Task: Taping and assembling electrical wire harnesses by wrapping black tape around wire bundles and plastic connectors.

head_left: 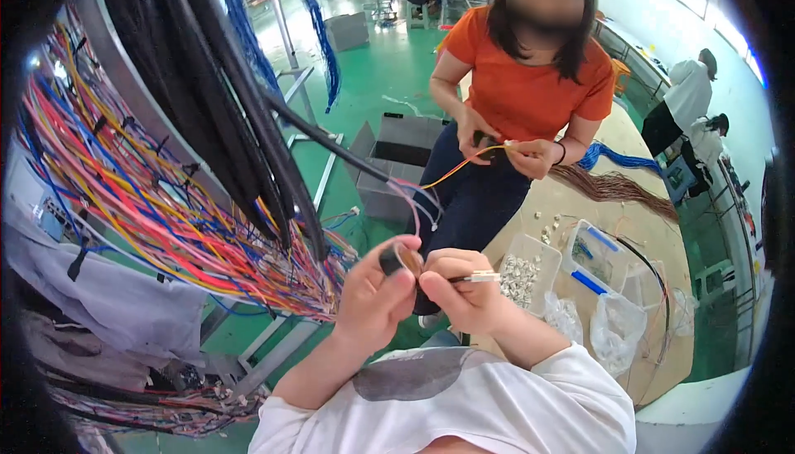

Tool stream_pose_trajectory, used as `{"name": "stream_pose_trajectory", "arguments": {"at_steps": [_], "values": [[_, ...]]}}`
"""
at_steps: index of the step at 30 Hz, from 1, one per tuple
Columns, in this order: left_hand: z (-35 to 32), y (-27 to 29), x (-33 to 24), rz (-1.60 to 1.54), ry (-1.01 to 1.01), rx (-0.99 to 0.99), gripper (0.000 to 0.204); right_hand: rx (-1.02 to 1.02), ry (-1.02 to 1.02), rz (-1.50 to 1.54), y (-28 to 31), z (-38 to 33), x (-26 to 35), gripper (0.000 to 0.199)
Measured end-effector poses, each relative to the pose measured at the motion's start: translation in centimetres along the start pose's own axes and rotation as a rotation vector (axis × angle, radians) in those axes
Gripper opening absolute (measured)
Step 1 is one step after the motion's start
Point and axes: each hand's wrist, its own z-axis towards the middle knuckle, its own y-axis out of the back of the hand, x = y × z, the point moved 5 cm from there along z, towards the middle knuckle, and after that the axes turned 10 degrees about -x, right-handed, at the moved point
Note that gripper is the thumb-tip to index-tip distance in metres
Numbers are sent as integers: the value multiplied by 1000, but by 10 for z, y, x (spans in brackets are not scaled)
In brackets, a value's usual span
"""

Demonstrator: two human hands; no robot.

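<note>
While coloured wires [166, 206] hang at left above green floor [364, 81], the left hand [368, 297] grips a black tape roll [390, 262] beside the right hand [464, 293], which pinches a slim white-tipped piece [486, 277]; grey shirt print [414, 378] is unreadable; a pale worktop [662, 239] at right carries white connectors [519, 278].

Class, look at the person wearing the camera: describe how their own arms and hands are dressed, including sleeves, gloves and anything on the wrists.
The left hand and right hand are ungloved, with no watch or bracelet visible. The forearms are uncovered below the short, loose sleeves of a white top with a dark grey patch in front.
</note>
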Motion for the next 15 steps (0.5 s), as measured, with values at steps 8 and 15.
{"name": "stream_pose_trajectory", "arguments": {"at_steps": [8,15], "values": [[-14,-17,-35,473,-715,450,47,-301,-769,421,18,-9,-7,18],[-6,-18,-6,284,-196,88,8,-93,-421,163,19,7,7,21]]}}
